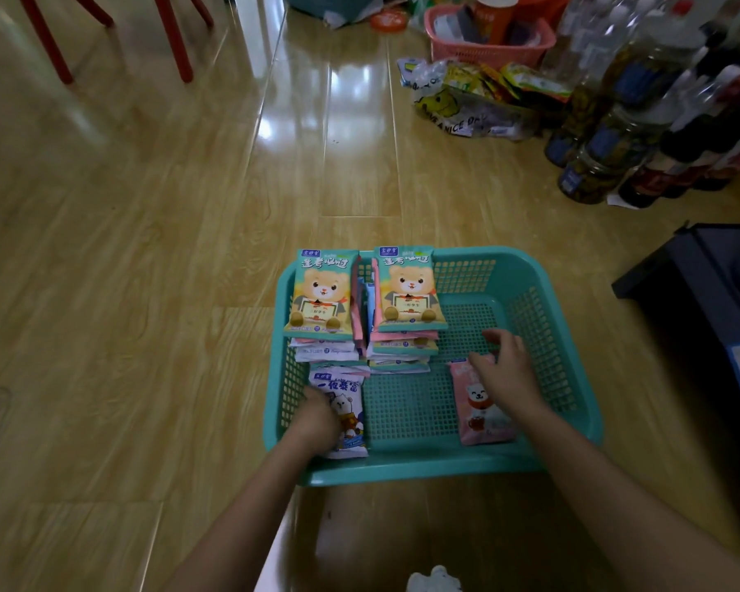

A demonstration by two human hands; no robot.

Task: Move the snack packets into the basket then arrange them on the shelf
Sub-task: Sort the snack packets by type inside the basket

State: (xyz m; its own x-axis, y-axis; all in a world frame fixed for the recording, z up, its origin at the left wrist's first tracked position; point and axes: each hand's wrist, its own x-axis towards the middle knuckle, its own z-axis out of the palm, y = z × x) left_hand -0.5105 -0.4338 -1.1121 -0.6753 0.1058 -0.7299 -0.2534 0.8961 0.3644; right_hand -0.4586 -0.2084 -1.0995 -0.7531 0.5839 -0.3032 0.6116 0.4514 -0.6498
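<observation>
A teal plastic basket (543,318) sits on the wooden floor in front of me. Two tall stacks of snack packets stand at its far left, each topped by a teal bear packet (322,292) (409,288). A white-and-blue bear packet (346,403) lies at the near left; my left hand (315,418) rests on its left edge, blurred, with the fingers hidden. A pink bear packet (485,414) lies at the near right. My right hand (507,369) hovers over its top end with fingers loosely spread, holding nothing.
A pink basket (488,44) with cups and packets stands at the back. A plastic bag of snacks (475,100) and several bottles (624,121) line the right side. A dark box (710,292) sits at right. Red chair legs (176,36) stand at back left.
</observation>
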